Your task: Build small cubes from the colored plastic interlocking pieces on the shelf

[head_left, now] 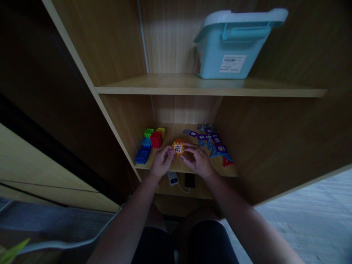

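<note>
Between my two hands is an orange toy building tile [178, 148] with a white window frame in its middle. The fingers of my left hand [163, 160] pinch its left side. My right hand [198, 159] grips the right side with thumb and fingers. Behind it lies more orange, partly hidden. To the left on the shelf stand sorted stacks of tiles: green [149, 132], yellow [161, 131], red [156, 139] and blue [143, 151]. To the right lie loose purple window tiles [216, 140], blue triangular pieces [216, 152] and a red triangular piece [227, 161].
A light blue lidded bin [231, 47] with a label stands on the upper shelf [170, 84]. Below the working shelf [176, 167] are a white power bank [173, 178] with a cable and a dark phone-like object [189, 180]. Wooden side walls enclose the compartment.
</note>
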Demonstrator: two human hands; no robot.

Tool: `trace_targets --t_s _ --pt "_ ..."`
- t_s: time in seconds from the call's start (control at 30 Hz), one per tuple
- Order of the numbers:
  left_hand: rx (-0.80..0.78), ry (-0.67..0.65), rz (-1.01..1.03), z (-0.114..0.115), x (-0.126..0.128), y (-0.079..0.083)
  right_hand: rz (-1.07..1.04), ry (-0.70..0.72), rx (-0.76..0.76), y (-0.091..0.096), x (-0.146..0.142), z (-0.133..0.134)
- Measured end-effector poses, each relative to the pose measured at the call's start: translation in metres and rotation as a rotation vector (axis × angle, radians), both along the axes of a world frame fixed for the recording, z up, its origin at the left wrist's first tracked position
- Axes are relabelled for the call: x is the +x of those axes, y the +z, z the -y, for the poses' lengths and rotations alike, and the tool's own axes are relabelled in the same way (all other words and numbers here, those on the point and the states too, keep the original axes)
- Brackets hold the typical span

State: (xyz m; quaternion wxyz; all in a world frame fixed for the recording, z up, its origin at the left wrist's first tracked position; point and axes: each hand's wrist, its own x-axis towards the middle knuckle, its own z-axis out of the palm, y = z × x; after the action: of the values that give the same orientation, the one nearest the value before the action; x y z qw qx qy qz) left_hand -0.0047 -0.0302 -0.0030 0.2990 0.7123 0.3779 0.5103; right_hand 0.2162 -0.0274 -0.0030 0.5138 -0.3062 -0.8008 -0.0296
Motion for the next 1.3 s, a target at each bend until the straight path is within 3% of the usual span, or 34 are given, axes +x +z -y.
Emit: trace_targets --t_s 0.2,0.47,0.7,1.3 --pt "-0.028 0.111 0.000 -0.005 0.004 0.001 -0.220 -0.036 -0.163 -0.007 -0.001 -0.012" --pt "-0.062 0.186 -0.015 -0.015 0.006 -0.002 -0.264 -0.046 -0.297 -0.005 0.000 -0.019" --pt "-0.096 0.166 -0.013 -0.013 0.008 0.006 -0.261 -0.029 -0.319 -0.006 -0.001 -0.022" --pt "-0.081 0.131 -0.008 -0.014 0.007 0.003 -0.225 -0.051 -0.331 -0.003 -0.002 -0.021"
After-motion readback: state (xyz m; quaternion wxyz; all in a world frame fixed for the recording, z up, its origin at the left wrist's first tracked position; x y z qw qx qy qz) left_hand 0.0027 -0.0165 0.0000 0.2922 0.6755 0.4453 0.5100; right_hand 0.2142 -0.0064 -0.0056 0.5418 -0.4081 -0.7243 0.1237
